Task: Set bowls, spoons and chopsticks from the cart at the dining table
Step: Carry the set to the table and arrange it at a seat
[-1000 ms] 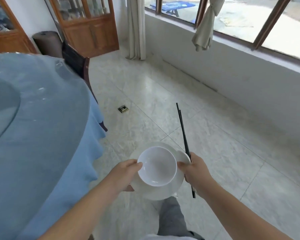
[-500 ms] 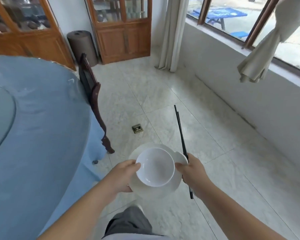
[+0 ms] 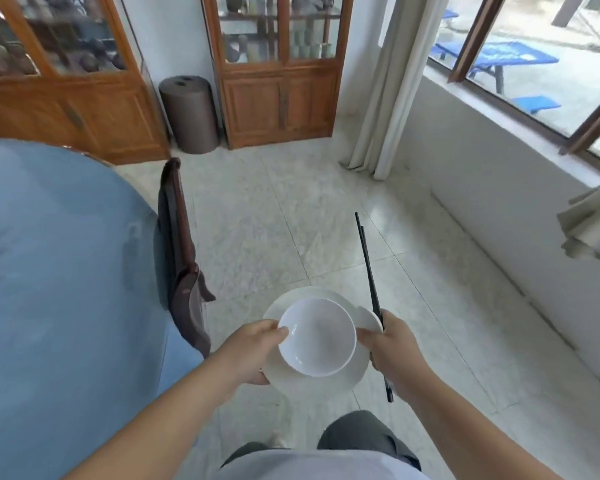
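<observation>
A white bowl (image 3: 317, 336) sits on a white plate (image 3: 329, 381) that I carry above the floor. My left hand (image 3: 253, 351) grips the plate's left edge, thumb on the bowl's rim. My right hand (image 3: 394, 351) grips the plate's right edge and also holds a pair of black chopsticks (image 3: 369, 268) that point away from me. A white piece, perhaps a spoon (image 3: 371, 318), shows at the plate's right edge by my right thumb. The round dining table with a blue cloth (image 3: 59, 289) lies to my left.
A dark wooden chair (image 3: 182, 258) stands against the table's right side, just ahead of my left hand. Wooden cabinets (image 3: 278, 74), a brown cylindrical bin (image 3: 189, 114) and a curtain (image 3: 392, 84) line the far wall. A low window wall (image 3: 520, 161) runs along the right.
The view has swung left and forward along the table: the chair, bin and cabinets have come closer and more central. Both hands keep the same hold on plate, bowl and chopsticks.
</observation>
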A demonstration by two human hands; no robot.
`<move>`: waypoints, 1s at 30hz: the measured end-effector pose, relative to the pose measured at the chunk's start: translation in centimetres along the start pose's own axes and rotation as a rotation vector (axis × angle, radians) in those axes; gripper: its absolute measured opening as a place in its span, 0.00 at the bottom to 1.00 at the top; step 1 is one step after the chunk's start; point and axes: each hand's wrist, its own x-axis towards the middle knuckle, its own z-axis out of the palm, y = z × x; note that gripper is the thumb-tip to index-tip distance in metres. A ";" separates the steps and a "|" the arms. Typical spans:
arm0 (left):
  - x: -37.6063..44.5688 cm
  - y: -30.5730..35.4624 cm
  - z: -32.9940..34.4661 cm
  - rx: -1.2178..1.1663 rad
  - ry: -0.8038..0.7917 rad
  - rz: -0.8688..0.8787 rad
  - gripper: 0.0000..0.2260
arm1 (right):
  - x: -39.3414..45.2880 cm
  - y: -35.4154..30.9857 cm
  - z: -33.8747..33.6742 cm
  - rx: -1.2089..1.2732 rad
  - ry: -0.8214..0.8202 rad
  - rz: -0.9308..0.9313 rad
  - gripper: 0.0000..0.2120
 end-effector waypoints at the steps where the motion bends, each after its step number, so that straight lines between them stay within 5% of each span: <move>1: 1.5 1.4 -0.5 -0.023 0.009 -0.002 0.08 | 2.2 -1.4 0.0 -0.009 -0.004 -0.007 0.05; 7: 10.5 8.3 -3.5 -0.126 0.139 0.009 0.08 | 17.0 -9.1 1.9 -0.096 -0.123 -0.102 0.04; 15: 16.5 15.9 -9.1 -0.362 0.461 0.018 0.08 | 33.1 -23.0 9.7 -0.322 -0.500 -0.311 0.03; 30: 15.9 12.1 -24.2 -0.989 1.091 -0.092 0.10 | 34.2 -35.7 40.3 -0.720 -1.118 -0.690 0.11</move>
